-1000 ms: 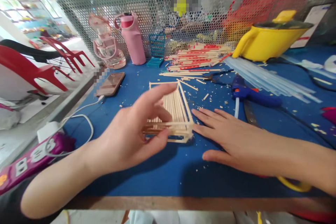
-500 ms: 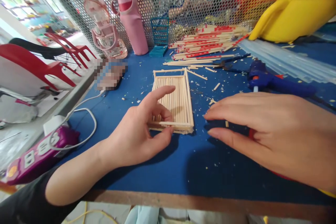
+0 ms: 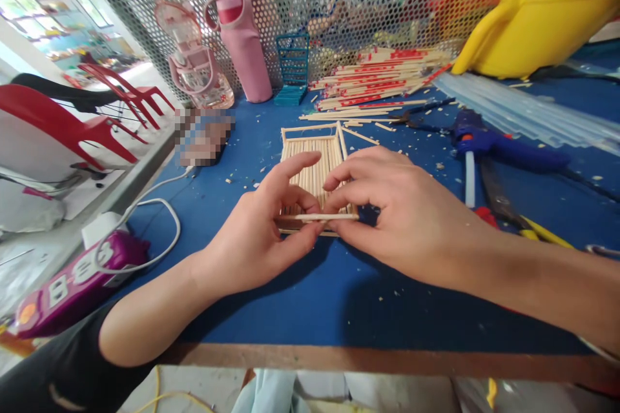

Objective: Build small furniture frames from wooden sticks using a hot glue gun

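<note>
A small panel of pale wooden sticks (image 3: 306,171) lies on the blue tabletop, with a raised bar at its far end. Along the near end runs a single stick (image 3: 349,215), raised a little above the panel's edge. My left hand (image 3: 264,232) pinches this stick between thumb and a bent finger, with the index finger stretched out over the panel. From the other side, my right hand (image 3: 397,200) closes thumb and fingers on the same stick near its right half. The fingertips of both hands almost meet and hide part of the near edge.
A blue glue gun (image 3: 504,148) and pliers (image 3: 498,197) lie on the right. Behind are a pile of red-marked sticks (image 3: 382,80), clear glue sticks (image 3: 527,110), a small teal chair model (image 3: 292,71) and a pink bottle (image 3: 245,48). A purple power strip (image 3: 82,284) sits left.
My right hand has moved left from beside the panel onto the stick at its near end, uncovering the pliers. My left hand has stayed nearly in place. The stick's right end is now higher.
</note>
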The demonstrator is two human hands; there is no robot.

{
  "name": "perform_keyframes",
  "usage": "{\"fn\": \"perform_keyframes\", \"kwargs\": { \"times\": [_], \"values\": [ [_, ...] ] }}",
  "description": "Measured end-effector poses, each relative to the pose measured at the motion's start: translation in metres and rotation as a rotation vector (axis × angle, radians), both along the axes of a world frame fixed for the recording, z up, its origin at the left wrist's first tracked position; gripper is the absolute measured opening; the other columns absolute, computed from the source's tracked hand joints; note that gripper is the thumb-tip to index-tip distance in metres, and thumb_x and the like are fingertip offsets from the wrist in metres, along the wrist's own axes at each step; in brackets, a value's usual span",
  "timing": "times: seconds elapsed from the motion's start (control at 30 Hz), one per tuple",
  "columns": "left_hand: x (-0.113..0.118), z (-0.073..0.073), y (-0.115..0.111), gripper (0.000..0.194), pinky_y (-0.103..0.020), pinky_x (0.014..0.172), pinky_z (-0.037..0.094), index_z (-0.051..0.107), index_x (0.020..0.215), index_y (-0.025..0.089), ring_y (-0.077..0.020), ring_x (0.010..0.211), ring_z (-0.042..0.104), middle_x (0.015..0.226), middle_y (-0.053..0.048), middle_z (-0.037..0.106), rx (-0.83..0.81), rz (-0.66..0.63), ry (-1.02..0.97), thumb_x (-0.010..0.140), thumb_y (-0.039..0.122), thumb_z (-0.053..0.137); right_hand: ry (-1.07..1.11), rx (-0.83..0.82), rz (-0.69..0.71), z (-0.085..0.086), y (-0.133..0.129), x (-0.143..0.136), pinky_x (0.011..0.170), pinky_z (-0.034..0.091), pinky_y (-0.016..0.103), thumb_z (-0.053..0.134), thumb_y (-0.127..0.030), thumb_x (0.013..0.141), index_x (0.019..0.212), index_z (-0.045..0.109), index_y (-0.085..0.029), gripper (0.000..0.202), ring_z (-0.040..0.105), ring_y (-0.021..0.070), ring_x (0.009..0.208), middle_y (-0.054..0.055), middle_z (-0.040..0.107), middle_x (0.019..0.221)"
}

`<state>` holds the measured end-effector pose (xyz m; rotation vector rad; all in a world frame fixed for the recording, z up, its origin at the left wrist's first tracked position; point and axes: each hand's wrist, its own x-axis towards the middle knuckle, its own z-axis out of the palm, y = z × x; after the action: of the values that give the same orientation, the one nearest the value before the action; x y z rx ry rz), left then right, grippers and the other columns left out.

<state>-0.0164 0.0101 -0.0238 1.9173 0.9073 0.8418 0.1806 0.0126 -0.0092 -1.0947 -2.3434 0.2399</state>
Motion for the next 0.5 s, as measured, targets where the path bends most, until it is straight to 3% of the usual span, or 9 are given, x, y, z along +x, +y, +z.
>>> {"fn": "perform_keyframes", "kwargs": {
  "times": [0.2,0.5],
  "values": [
    [0.0002,-0.0002,-0.0002,0.065,-0.022,0.068,0.055,0.032,0.139,0.027,-0.0147,0.083,0.067,0.089,-0.001,0.064,0.028,0.026,0.023,0.082,0.013,0.062,0.006,-0.054,-0.027,-0.006,-0.0017,0.0016,0.109,0.027,0.056,0.062,-0.023,0.081,0.085,0.074,-0.025,0.013,0.034,0.0305,0.137,0.003,0.058,0.133],
    [0.0018,-0.0024,0.0005,0.066,-0.022,0.064,0.053,0.028,0.141,0.025,-0.0139,0.078,0.066,0.092,-0.003,0.065,0.091,0.051,0.071,0.084,0.014,0.06,0.009,-0.073,0.029,-0.0043,0.0033,0.0063,0.11,0.029,0.054,0.057,-0.026,0.087,0.091,0.073,-0.024,0.016,0.034,0.0271,0.138,0.004,0.058,0.135]
  ]
}}
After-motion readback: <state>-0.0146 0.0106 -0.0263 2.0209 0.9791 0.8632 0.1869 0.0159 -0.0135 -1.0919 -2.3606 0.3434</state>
